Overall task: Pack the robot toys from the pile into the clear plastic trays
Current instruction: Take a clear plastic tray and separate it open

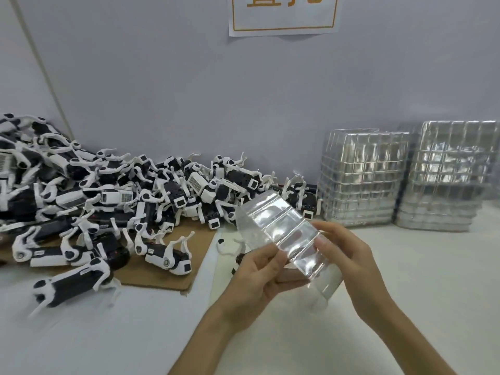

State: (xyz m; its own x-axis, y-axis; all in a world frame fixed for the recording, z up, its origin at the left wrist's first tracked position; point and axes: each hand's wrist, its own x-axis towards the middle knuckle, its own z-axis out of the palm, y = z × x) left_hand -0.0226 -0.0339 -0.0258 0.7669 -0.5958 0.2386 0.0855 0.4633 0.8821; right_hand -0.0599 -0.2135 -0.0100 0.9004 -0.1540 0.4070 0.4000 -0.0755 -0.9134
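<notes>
Head view: our left grip (251,274) and right grip (349,255) both pinch one clear tray (286,231), its long axis pointing toward the toy pile (108,190), nearer our left.

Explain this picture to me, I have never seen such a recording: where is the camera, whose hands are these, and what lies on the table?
No machine here: a person works with bare hands, and the single picture comes from a camera worn on their head, looking forward and down. The left hand and right hand together hold one clear plastic tray, tilted, above the white table. On the left lies a pile of black-and-white robot toys, partly on a brown cardboard sheet. At the back right stand two stacks of clear trays.
</notes>
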